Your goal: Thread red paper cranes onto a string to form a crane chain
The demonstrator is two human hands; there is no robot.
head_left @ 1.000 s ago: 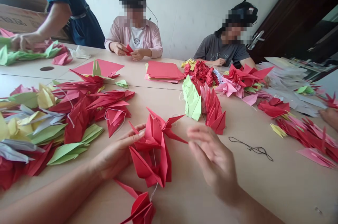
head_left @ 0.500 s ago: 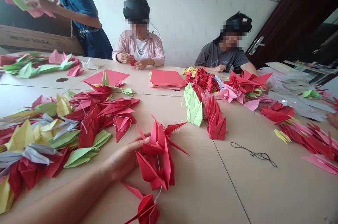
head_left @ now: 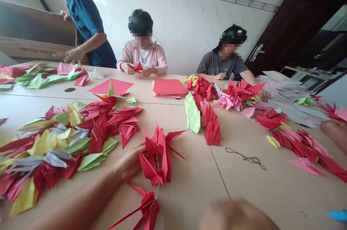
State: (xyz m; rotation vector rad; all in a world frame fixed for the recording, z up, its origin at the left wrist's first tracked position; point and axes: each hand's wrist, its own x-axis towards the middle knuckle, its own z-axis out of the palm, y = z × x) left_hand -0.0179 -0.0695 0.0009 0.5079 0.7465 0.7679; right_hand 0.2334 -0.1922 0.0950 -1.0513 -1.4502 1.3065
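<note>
Red paper cranes (head_left: 162, 159), strung together

A pale table (head_left: 271, 194) holds a mixed crane heap (head_left: 54, 147) at the left. Near its middle, a green crane row (head_left: 192, 116) touches a red crane row (head_left: 211, 127), and a black thread (head_left: 245, 157) lies loose nearby. Farther back are a red paper stack (head_left: 168, 87) and a pink sheet (head_left: 111, 86). A person in pink (head_left: 143, 58) and a person in grey (head_left: 221, 65) sit behind the table. A person in blue (head_left: 86, 20) stands by a cardboard box (head_left: 29, 47). White paper (head_left: 287, 92) is piled near a dark door (head_left: 295, 24).
</note>
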